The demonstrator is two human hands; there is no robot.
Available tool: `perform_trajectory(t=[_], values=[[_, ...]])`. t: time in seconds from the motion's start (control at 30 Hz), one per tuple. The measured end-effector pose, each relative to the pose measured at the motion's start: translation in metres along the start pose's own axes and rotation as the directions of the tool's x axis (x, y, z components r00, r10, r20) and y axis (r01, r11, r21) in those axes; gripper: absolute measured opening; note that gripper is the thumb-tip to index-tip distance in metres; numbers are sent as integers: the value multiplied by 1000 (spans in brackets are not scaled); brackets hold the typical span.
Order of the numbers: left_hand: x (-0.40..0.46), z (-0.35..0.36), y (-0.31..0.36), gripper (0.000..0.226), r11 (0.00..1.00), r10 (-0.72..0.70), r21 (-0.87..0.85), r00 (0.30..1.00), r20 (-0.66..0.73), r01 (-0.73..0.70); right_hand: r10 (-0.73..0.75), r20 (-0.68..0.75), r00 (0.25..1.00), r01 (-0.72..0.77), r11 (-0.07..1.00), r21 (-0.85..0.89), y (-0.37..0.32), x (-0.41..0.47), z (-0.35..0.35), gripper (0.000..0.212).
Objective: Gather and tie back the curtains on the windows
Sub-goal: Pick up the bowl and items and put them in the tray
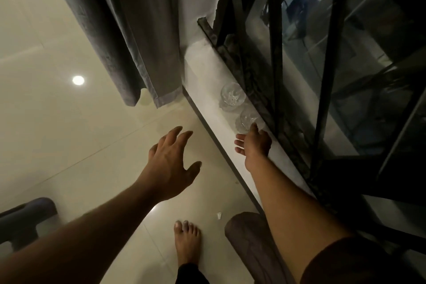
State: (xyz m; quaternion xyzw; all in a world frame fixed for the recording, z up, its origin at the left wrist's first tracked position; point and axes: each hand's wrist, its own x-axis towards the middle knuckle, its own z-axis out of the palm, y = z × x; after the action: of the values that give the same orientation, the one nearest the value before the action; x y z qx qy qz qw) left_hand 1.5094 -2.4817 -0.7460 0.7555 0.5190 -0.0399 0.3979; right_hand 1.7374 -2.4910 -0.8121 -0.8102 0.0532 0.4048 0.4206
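A dark grey curtain (129, 37) hangs in folds at the upper left, its hem just above the floor beside the white wall strip. My left hand (171, 163) is stretched out over the tiled floor, fingers spread, holding nothing, well below the curtain's hem. My right hand (254, 145) reaches over the white window ledge (207, 99), fingers loosely apart, its fingertips at the nearer of two clear glass pieces (247, 120). Another grey fabric bundle (251, 242) lies at the lower right under my right forearm.
The window (322, 53) has a black frame and bars, with dark glass on the right. A second glass piece (231, 95) stands farther along the ledge. My bare foot (187, 244) is on the shiny tiles. A dark furniture part (25, 219) sits lower left. A small white scrap (219, 215) lies on the floor.
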Motion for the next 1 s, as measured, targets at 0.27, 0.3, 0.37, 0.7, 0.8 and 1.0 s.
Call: perform_trajectory(t=[0.27,0.3,0.37,0.7,0.8,1.0], values=[[-9,-5,-1,84,1000,6,-27,1000,-17,-7,-45,-22,999,44,998,-46,1,-14,-4,43],[-14,-9,-1,84,999,3,-33,1000,-26,-4,-53,-18,998,52,997,-54,3,-23,-6,39],[-26,-17,-2,83,999,-10,-42,999,-41,9,-76,9,997,77,995,-67,6,-42,-10,28],[-162,-99,-51,83,971,-209,-163,948,-240,173,-252,408,877,383,880,-280,20,-221,21,24],[-232,-128,-88,81,941,-322,-221,885,-336,258,-268,542,796,481,824,-299,37,-293,57,27],[-379,-153,-160,84,847,-526,-349,723,-448,400,-306,749,588,704,649,-288,94,-428,123,23]])
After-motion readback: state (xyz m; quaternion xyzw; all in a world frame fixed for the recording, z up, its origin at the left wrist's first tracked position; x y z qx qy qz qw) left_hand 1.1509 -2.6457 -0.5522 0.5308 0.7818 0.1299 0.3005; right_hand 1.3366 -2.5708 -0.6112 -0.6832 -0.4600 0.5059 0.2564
